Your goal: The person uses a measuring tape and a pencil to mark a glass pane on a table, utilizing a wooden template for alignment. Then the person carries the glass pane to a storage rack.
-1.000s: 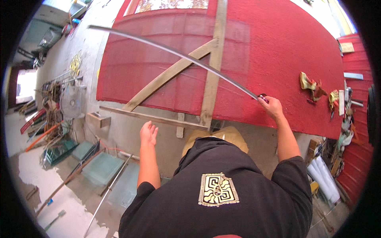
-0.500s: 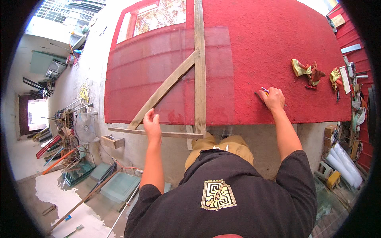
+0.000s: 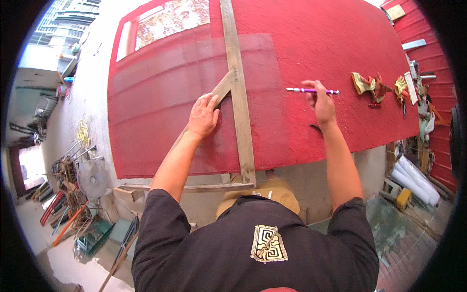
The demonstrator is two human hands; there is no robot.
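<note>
My left hand (image 3: 203, 116) lies across the diagonal brace of a wooden T-square (image 3: 237, 97), fingers stretched along the wood. The T-square's long bar runs away from me over a clear glass sheet (image 3: 262, 82), and its crosspiece sits along the near table edge. Between the fingers of my raised right hand (image 3: 321, 102) is a purple, pen-shaped glass cutter (image 3: 311, 90), roughly level, its silver end pointing left. Beneath the glass spreads the red cloth-covered table (image 3: 321, 44). A small dark strip (image 3: 316, 128) lies near my right wrist.
Work gloves (image 3: 367, 85) and a second yellowish glove (image 3: 400, 87) lie at the table's right side. On the left stand a fan (image 3: 92, 177) and leaning glass panes (image 3: 95, 236). Rolled white plastic (image 3: 418, 180) is on the right. A wooden block (image 3: 127, 193) juts out by the near left corner.
My left hand has moved up the brace and settled on it. My right hand has lifted and turned the glass cutter sideways, leaving the dark strip on the table. The view has shifted.
</note>
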